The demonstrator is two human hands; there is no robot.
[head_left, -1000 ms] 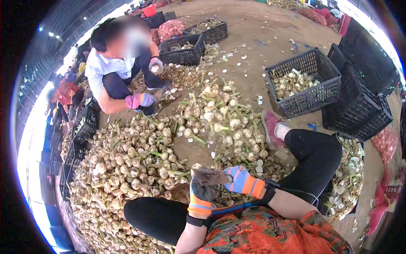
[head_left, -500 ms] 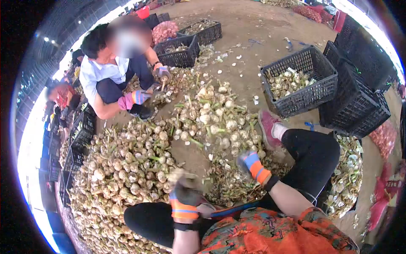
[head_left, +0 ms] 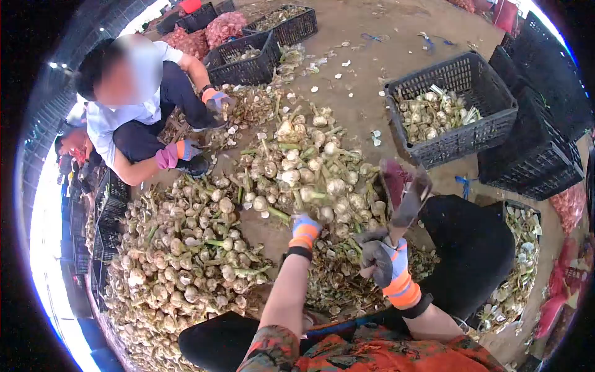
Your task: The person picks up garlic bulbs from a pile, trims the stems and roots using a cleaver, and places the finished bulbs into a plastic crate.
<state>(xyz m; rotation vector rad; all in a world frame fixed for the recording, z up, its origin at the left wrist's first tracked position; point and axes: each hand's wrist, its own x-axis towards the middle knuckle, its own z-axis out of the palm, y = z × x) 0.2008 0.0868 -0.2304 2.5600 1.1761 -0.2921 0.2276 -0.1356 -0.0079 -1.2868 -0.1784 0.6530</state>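
Observation:
My left hand [head_left: 305,228], in an orange and blue work glove, reaches to the near edge of the middle heap of garlic bulbs [head_left: 322,173]. Its fingers are partly hidden and blurred, so its hold cannot be made out. My right hand [head_left: 385,263], gloved alike, is closed around the wooden handle of a broad, flat-bladed knife [head_left: 410,204]. The blade points up and away, in front of my shoe. Below and between my hands lies a pile of cut garlic stalks and roots [head_left: 338,282]. To the left spreads a larger heap of garlic with stems [head_left: 180,266].
A black crate [head_left: 458,139] with trimmed garlic stands at the right, beside stacked black crates [head_left: 533,146]. Across the heap squats a co-worker [head_left: 133,118] in gloves. More crates [head_left: 245,62] and pink mesh bags [head_left: 226,30] are behind. Garlic skins [head_left: 511,266] lie near my right knee.
My left hand has gone forward and right to the middle heap; the blurred bulb at it earlier no longer shows. My right hand has turned, bringing the knife blade into view. The view has shifted slightly.

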